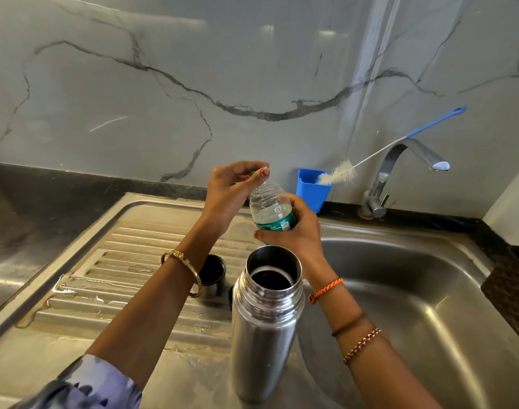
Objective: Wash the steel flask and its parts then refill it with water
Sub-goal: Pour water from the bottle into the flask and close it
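Flask (267, 323) upright on sink edge, mouth open, ready for refill. My right hand (296, 231) grips water bottle (271, 209) above it; left hand (234, 190) pinches its cap (253, 173), likely unscrewing. Cup lid (212, 274) sits aside on drainboard (110, 278).
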